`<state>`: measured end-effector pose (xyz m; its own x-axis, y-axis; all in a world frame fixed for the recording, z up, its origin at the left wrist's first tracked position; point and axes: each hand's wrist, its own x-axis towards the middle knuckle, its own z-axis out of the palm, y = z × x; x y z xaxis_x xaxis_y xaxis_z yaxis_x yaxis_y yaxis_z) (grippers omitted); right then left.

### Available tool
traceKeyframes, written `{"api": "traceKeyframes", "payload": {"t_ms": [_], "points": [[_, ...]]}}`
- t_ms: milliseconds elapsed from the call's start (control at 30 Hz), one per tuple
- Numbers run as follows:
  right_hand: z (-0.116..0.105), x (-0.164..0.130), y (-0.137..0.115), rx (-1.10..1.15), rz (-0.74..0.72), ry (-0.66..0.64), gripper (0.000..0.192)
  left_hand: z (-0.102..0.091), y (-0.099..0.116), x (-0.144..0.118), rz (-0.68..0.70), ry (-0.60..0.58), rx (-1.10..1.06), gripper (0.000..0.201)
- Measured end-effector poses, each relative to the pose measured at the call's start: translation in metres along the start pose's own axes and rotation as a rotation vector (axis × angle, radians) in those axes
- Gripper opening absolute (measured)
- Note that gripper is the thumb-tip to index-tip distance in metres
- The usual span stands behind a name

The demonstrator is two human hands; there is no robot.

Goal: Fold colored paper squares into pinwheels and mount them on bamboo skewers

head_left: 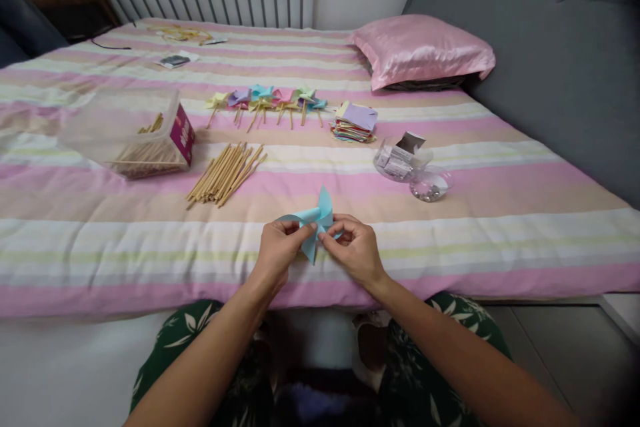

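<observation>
A light blue paper pinwheel (pixel 324 208), its corners folded toward the middle, is held just above the bed's front edge. My left hand (pixel 280 247) pinches it from the left, thumb near the centre. From the right, my right hand (pixel 357 250) grips it with thumb and fingertips close to the centre. Whether a pin sits between those fingertips is too small to make out. Beyond the hands to the left lies a bundle of thin wooden sticks (pixel 226 175). A small round clear dish (pixel 431 185) with tiny metal pieces stands to the right.
Finished pinwheels on sticks (pixel 261 95) lie in a row farther back, beside a stack of coloured paper (pixel 354 123). A clear plastic box (pixel 145 140) of sticks stands left. Another clear tub (pixel 395 163) holds small boxes. A pink pillow (pixel 425 50) rests against the grey headboard (pixel 540 73).
</observation>
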<state>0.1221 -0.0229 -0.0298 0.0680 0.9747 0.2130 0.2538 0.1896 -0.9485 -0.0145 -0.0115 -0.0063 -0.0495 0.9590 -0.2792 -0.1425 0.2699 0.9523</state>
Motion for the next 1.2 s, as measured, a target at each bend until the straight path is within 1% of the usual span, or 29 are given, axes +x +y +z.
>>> {"api": "traceKeyframes", "payload": {"t_ms": [100,200,267,367,467,533,633,700,800,867,900,933,1067,1133,1200], "points": [[-0.001,-0.001,-0.002,-0.018,-0.002,-0.006,0.015,0.0,-0.002,0.001,-0.025,0.004,-0.015,0.017],[-0.002,-0.002,-0.006,0.009,0.009,-0.023,0.018,-0.001,-0.003,0.002,-0.036,0.017,-0.037,0.015],[-0.002,-0.003,-0.009,0.049,0.022,-0.029,0.019,-0.003,-0.003,0.004,-0.015,0.05,-0.027,0.015],[-0.004,0.0,-0.01,0.087,0.04,-0.003,0.019,-0.008,-0.002,0.009,0.052,0.105,0.005,0.013],[-0.013,0.01,-0.005,0.024,0.049,0.065,0.021,-0.011,-0.001,0.012,0.083,0.148,0.045,0.013],[-0.026,0.023,0.0,-0.074,0.048,0.137,0.022,-0.012,0.0,0.014,0.085,0.159,0.068,0.013],[-0.054,0.044,0.007,-0.256,0.031,0.258,0.027,-0.011,0.001,0.013,0.09,0.158,0.082,0.014],[-0.075,0.056,0.009,-0.503,0.026,0.34,0.033,-0.011,0.002,0.013,0.085,0.164,0.093,0.015],[-0.102,0.068,0.012,-0.925,0.112,0.446,0.039,-0.011,0.002,0.013,0.075,0.166,0.103,0.015],[-0.116,0.074,0.016,-1.095,0.163,0.492,0.044,-0.01,0.003,0.012,0.073,0.166,0.103,0.014],[-0.121,0.076,0.019,-1.151,0.194,0.489,0.045,-0.01,0.003,0.012,0.072,0.167,0.102,0.014],[-0.125,0.078,0.022,-1.198,0.237,0.459,0.044,-0.01,0.004,0.012,0.071,0.167,0.101,0.014],[-0.133,0.085,0.034,-1.312,0.45,0.196,0.028,-0.009,0.004,0.011,0.071,0.168,0.092,0.015],[-0.134,0.087,0.036,-1.311,0.48,0.118,0.026,-0.01,0.004,0.012,0.073,0.163,0.092,0.016],[-0.135,0.087,0.036,-1.297,0.486,0.096,0.026,-0.01,0.003,0.013,0.071,0.158,0.095,0.015]]}}
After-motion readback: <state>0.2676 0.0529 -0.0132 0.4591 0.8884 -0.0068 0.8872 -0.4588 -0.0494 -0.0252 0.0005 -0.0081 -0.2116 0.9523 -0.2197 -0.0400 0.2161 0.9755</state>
